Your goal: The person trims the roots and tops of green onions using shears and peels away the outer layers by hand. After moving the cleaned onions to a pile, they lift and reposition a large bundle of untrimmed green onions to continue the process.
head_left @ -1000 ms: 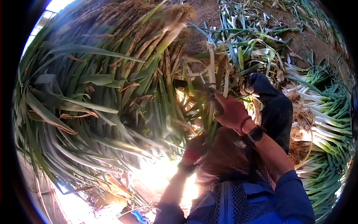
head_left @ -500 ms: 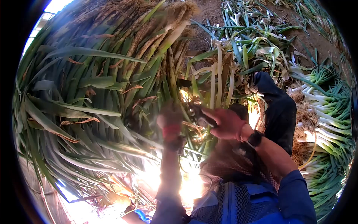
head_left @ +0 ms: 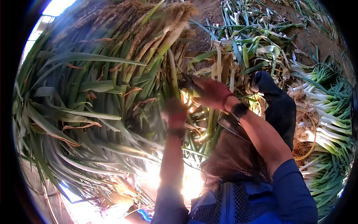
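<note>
My left hand (head_left: pixel 174 112), in a red glove and blurred, is closed round a leek stalk (head_left: pixel 172 72) at the right edge of a large pile of leeks (head_left: pixel 97 86). The stalk's pale end points up, away from me. Just to the right, my gloved right hand (head_left: pixel 213 94) grips a dark hand tool (head_left: pixel 189 83), its front close beside that stalk. Blur hides the tool's exact kind. Beneath my right forearm a grey, blade-like piece (head_left: pixel 230 126) shows over my lap.
Several pale stalks (head_left: pixel 219 63) stand upright ahead of me. Trimmed leaves (head_left: pixel 257 41) litter the soil (head_left: pixel 207 13) beyond. On the right lie rows of cleaned leeks (head_left: pixel 320 123) with a yellow loop (head_left: pixel 312 145) by their roots. My bent leg (head_left: pixel 279 112) is between.
My right hand has moved up and left with the dark tool, toward the stalk. My left hand has shifted slightly right. The grey piece under my right forearm now shows more plainly.
</note>
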Demonstrator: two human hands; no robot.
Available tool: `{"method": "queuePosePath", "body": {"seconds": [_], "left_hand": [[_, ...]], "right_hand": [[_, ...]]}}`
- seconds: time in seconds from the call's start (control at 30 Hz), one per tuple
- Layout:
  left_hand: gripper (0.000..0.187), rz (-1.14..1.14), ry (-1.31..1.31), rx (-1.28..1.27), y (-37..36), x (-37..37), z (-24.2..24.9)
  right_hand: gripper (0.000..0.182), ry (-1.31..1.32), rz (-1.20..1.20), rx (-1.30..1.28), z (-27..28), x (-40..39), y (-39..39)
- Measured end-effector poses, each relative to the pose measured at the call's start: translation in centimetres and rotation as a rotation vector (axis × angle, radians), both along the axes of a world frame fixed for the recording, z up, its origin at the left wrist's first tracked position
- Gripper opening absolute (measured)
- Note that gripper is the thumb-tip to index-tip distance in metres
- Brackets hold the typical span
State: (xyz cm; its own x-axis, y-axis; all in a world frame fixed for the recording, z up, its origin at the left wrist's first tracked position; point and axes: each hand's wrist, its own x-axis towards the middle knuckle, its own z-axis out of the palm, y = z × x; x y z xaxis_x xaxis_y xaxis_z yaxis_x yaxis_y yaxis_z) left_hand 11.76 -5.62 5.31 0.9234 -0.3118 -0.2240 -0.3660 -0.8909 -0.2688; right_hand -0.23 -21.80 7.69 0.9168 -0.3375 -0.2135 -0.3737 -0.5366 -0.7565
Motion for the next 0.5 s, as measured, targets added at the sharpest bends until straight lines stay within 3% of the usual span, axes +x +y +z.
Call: {"method": "queuePosePath", "body": {"seconds": [0.07,0.1,0.33,0.4,0.43,0.5], "left_hand": [[0.047,0.066,0.161,-0.184,0.4,-0.7,2.0],[0.047,0.063,0.165,-0.184,0.8,-1.1,1.9],[0.043,0.104,0.238,-0.306,5.2,-2.5,0.1],[0.043,0.107,0.265,-0.327,6.0,-2.7,0.0],[0.043,0.100,0.279,-0.363,6.0,-2.8,0.4],[0.043,0.092,0.290,-0.401,5.9,-3.0,1.0]], "right_hand": [[0.078,-0.067,0.031,0.061,-0.5,-2.8,1.5],[0.077,0.056,0.079,0.082,2.8,-5.1,1.7],[0.083,0.085,0.325,0.137,2.3,-15.9,5.3],[0.086,-0.172,0.329,-0.001,1.0,-16.8,6.2],[0.086,-0.172,0.330,-0.001,1.4,-16.7,6.2],[0.086,0.038,0.271,0.109,2.7,-15.4,5.8]]}}
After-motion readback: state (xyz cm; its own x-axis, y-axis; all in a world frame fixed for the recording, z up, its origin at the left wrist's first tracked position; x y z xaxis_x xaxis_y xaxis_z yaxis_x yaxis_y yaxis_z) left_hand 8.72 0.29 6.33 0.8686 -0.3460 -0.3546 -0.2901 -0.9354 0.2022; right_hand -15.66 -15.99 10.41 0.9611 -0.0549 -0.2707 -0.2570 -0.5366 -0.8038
